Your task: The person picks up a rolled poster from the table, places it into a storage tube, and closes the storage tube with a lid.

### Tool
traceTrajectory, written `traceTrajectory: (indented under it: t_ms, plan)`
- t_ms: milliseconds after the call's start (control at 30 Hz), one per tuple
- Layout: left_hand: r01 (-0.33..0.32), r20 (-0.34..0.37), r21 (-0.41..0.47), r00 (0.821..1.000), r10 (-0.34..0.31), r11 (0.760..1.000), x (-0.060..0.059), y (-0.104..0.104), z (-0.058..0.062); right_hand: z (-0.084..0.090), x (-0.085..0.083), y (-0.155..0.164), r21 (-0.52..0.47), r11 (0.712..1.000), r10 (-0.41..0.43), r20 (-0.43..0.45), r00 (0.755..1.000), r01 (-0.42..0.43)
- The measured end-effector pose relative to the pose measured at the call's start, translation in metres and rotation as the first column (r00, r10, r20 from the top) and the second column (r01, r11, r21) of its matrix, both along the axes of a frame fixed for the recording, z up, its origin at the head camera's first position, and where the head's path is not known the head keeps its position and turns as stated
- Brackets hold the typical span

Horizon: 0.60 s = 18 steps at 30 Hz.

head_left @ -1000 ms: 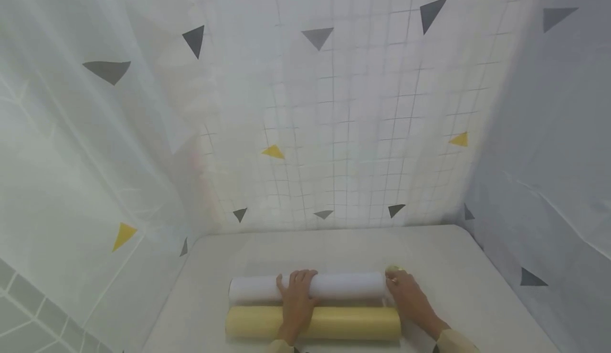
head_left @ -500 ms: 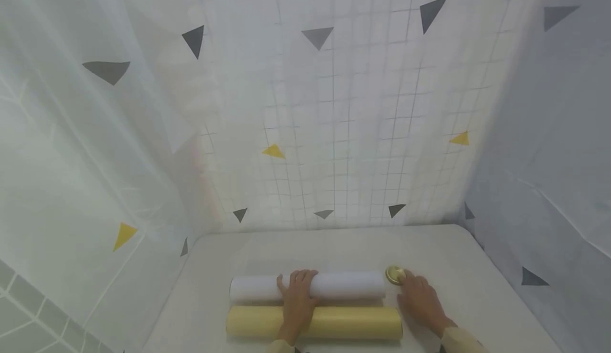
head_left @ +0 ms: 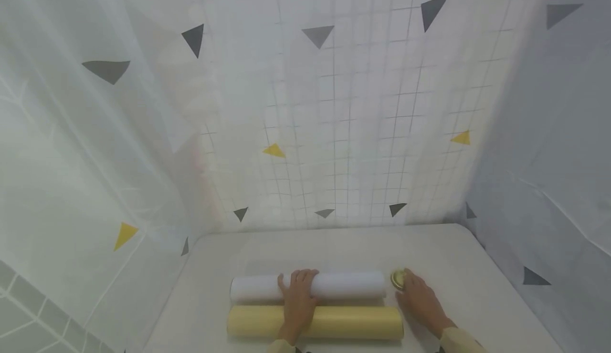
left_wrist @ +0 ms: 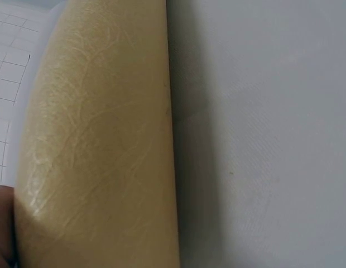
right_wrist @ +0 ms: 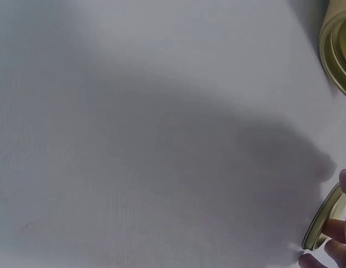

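The white roll [head_left: 307, 286] lies across the table [head_left: 453, 257], touching the yellow roll [head_left: 315, 322] just nearer the person. A small gold cap [head_left: 398, 279] sits tilted just off the white roll's right end. The rolls look light, stiff and smooth, apt to roll away; they are best gripped round the middle. The cap seems thin, rigid and slippery, best pinched by its rim. The left hand [head_left: 298, 302] lies over both rolls, fingers curled over the white one. The right hand [head_left: 420, 300] pinches the cap's rim [right_wrist: 323, 218] with its fingertips [right_wrist: 335, 229], otherwise loosely open.
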<state>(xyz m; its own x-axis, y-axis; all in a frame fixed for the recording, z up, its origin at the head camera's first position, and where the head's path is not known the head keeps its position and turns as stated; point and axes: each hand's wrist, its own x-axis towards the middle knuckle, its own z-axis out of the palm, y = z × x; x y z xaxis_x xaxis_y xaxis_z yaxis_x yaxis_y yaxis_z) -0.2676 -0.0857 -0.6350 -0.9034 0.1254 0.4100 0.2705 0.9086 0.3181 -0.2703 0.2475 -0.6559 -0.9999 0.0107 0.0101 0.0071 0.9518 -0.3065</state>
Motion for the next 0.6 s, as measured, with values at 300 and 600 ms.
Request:
traceTrajectory:
  t_ms: [300, 600]
  plan:
    - [-0.011, 0.006, 0.015, 1.0, 0.011, 1.0, 0.0006, 0.0012, 0.0011, 0.0029, -0.0004, 0.0015, 0.047, 0.999, -0.002, -0.063, 0.998, 0.005]
    - [-0.023, -0.009, -0.002, 1.0, 0.023, 1.0, 0.0006, 0.0016, 0.0, 0.0015, 0.0017, 0.006, 0.009, 1.0, 0.03, -0.133, 0.991, -0.029]
